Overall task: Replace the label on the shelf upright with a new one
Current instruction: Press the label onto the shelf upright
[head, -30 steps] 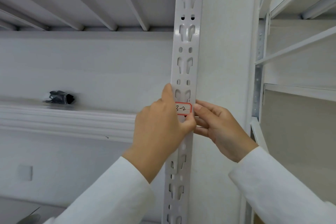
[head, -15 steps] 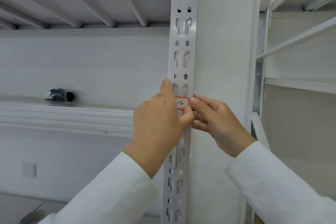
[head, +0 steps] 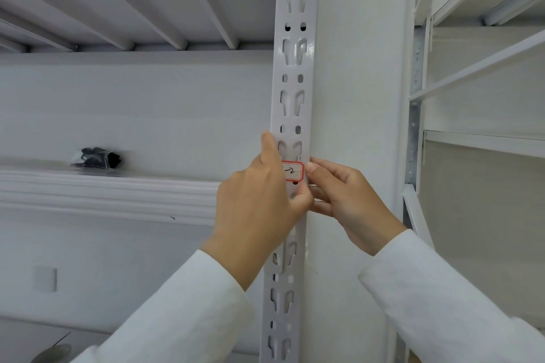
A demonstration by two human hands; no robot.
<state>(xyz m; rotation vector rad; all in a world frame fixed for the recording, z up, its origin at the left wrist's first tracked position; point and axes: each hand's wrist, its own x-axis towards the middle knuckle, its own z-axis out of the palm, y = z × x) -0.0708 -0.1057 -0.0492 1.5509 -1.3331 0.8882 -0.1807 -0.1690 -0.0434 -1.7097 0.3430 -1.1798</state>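
Against the white perforated steel shelf upright (head: 290, 97), a small red-bordered white paper label (head: 293, 171) with black handwriting is sitting between two hands. Her left hand (head: 259, 203) is covering its left end, index finger lying straight up the post, while the right hand (head: 348, 200) is touching its right edge with curled fingertips.

glossy white painted metal upright (head: 290, 74), matt paper label (head: 293, 171), soft white cloth sleeves (head: 188, 312)
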